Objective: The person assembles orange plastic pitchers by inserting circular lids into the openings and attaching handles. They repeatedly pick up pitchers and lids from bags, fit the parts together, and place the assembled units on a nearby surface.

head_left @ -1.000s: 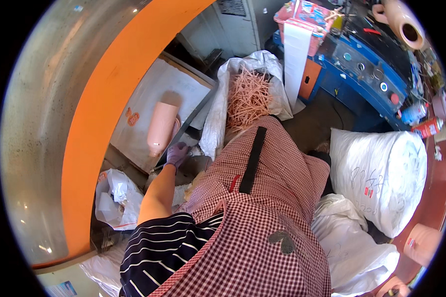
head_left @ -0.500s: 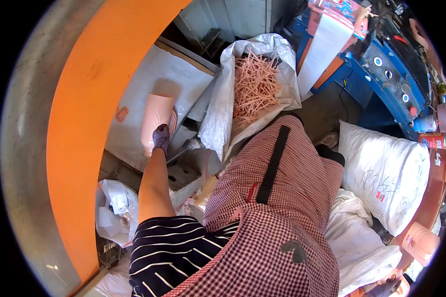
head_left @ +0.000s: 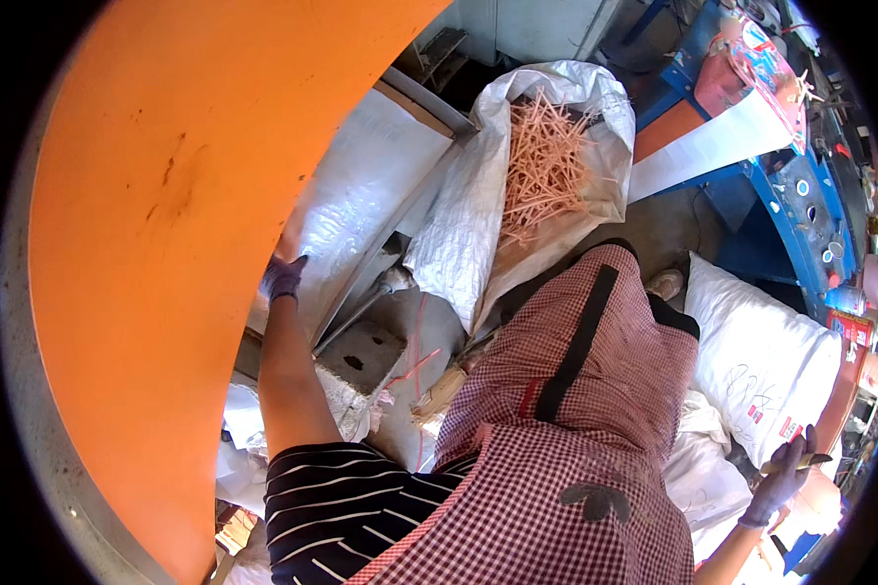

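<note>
My left hand (head_left: 283, 278), in a purple-grey glove, reaches in beside the edge of a large orange panel (head_left: 166, 244). One digit sticks out to the right; the panel hides most of the other fingers. Just beyond them a sliver of pink (head_left: 289, 237) shows at the panel edge, and whether I touch it is unclear. At the lower right, my right hand (head_left: 776, 483), gloved too, is closed on a slim tool with a tan handle (head_left: 798, 464) and a dark end. Close by it lies a smooth pink moulded piece (head_left: 818, 504), partly hidden.
A pale sheet-covered surface (head_left: 371, 166) slopes beside the orange panel. Ahead stands a white woven sack (head_left: 458, 219) full of thin pink sticks (head_left: 546, 171). A concrete block (head_left: 361, 361) sits below. Stuffed white sacks (head_left: 751, 351) and a blue bench (head_left: 800, 234) flank my right.
The pink moulded piece by my left hand has gone mostly out of sight behind the orange panel, which now covers more of the view. My right hand has risen into clearer view with the tool.
</note>
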Demonstrator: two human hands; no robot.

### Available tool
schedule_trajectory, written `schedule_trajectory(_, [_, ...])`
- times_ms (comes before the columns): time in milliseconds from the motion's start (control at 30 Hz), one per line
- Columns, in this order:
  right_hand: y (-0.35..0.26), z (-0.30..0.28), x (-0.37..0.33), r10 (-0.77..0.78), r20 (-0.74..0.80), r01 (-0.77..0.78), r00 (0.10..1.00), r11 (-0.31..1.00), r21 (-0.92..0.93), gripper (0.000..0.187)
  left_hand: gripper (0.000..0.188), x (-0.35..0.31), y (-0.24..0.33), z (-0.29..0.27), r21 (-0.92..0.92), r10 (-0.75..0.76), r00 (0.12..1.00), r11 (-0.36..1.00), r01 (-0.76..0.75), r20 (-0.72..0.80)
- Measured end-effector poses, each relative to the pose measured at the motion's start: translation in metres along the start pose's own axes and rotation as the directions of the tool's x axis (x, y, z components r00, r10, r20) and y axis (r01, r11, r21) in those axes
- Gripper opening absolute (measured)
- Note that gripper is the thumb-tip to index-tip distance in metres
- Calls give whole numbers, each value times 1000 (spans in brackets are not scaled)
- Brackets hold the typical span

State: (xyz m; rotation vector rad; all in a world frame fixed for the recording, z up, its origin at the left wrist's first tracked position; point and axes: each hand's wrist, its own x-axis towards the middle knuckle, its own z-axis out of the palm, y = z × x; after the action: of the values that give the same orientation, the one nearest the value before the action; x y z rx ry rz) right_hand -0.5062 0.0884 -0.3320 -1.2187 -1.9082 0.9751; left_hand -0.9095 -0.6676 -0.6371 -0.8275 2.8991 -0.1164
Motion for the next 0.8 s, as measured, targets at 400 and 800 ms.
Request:
schedule_trajectory(400, [-10, 91, -3, 138, 250, -174, 958, 976, 131, 31, 40, -50, -2, -64, -432, 140, 922, 851, -298, -361])
schedule_trajectory(800, [38, 86, -24, 105, 415, -259, 904, 906, 334, 25, 33, -224, 176, -207, -975, 583, 811, 200, -102, 35])
